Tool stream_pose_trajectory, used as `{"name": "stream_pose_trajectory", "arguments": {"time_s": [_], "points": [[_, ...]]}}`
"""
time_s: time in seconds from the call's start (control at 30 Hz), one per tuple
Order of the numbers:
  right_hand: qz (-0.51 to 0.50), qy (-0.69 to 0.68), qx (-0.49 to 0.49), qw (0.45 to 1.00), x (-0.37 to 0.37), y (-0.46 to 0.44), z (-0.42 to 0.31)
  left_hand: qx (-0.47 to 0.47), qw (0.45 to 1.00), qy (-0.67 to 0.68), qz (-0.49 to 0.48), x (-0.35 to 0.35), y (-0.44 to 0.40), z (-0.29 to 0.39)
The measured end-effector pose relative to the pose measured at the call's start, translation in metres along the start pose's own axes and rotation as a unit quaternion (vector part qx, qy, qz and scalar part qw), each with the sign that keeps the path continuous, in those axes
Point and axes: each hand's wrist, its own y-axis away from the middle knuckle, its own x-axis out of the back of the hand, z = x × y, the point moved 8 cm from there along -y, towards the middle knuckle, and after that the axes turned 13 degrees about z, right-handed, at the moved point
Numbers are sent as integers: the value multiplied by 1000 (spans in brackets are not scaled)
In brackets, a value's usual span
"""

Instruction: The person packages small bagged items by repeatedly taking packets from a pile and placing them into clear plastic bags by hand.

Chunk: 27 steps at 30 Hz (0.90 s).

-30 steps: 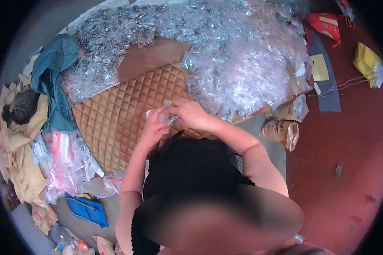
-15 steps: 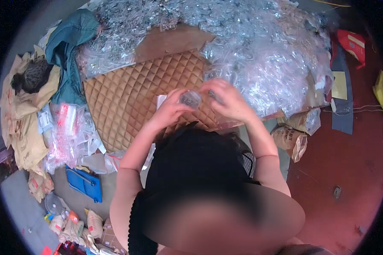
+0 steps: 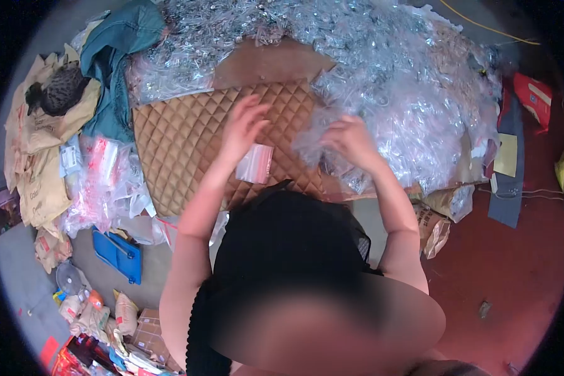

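Our left hand (image 3: 243, 130) spreads loosely over the quilted mat (image 3: 175, 135), near the small plastic bags (image 3: 255, 164). Our right hand (image 3: 352, 139) curls at clear packets (image 3: 309, 143); we cannot tell whether it grips.

A small pink-striped plastic packet (image 3: 255, 164) lies on a brown quilted mat (image 3: 182, 144) spread across a brown work surface (image 3: 263, 66). Glinting heaps of clear plastic packets (image 3: 407, 131) cover the surface beyond the mat and to its right.

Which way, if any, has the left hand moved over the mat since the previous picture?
Yes: the left hand has moved leftward and towards the far edge of the quilted mat.
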Motion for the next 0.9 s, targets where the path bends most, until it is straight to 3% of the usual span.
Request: {"name": "stream_pose_trajectory", "arguments": {"time_s": [0.03,0.07,0.13,0.27,0.33,0.37,0.4,0.47,0.6,0.67,0.73,0.8,0.9], "points": [[61,-41,-23,997,21,5,13,43,997,-35,56,14,4,-12],[60,-36,-25,997,35,14,20,85,988,-69,111,29,12,-23],[70,3,-208,976,66,35,65,91,978,-182,-43,15,50,-53],[73,6,-240,968,59,111,146,82,932,-275,-221,-15,142,-67],[42,22,-460,887,53,151,199,74,938,-262,-214,-19,181,-93],[102,18,-426,899,59,142,213,67,942,-254,-208,-21,189,-102],[95,18,-424,900,59,123,220,74,942,-253,-206,-20,189,-105],[218,55,-411,884,75,66,220,208,949,-162,-174,-9,195,-115],[182,130,-192,956,-2,-46,260,169,936,-205,-232,-5,181,-115],[139,172,-180,958,-41,-84,280,201,908,-218,-295,-5,170,-111],[97,207,-156,961,-83,-109,298,196,923,-172,-283,-2,166,-111],[-4,328,-237,915,-122,-110,357,193,936,-130,-263,8,160,-101],[-6,319,-276,907,-122,-112,380,232,910,-203,-276,21,149,-93]]}}
